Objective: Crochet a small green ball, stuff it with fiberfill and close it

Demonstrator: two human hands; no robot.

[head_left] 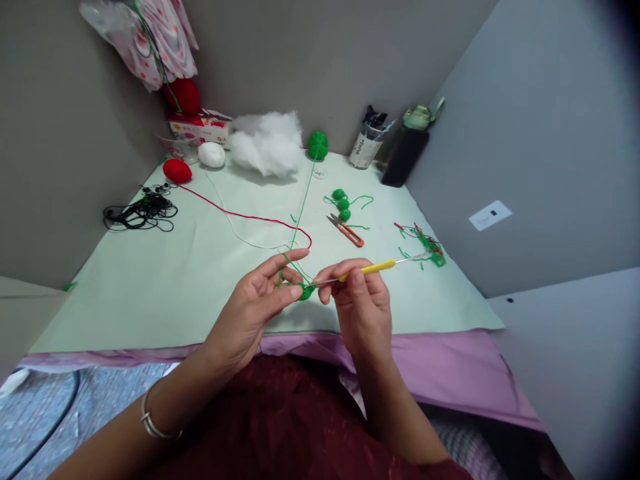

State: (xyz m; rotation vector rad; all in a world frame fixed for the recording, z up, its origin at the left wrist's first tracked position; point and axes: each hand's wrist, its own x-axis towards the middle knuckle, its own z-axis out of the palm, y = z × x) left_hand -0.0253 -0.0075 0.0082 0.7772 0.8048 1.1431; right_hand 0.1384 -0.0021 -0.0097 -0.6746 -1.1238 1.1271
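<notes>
My left hand (260,297) pinches a small green crochet piece (306,291) between thumb and fingers, with green yarn (303,207) looped over the raised index finger. That strand runs back to a green yarn ball (317,145) at the far side of the pale green mat (150,287). My right hand (361,300) grips a yellow-handled crochet hook (367,269), whose metal tip sits in the green piece.
On the mat lie orange snips (346,230), small green crocheted balls (341,203), yarn scraps (425,247), a red ball (177,171) and a white ball (211,154) of yarn, white stuffing (265,143), black cords (140,212). A dark bottle (406,150) and a cup of tools (367,140) stand at the back.
</notes>
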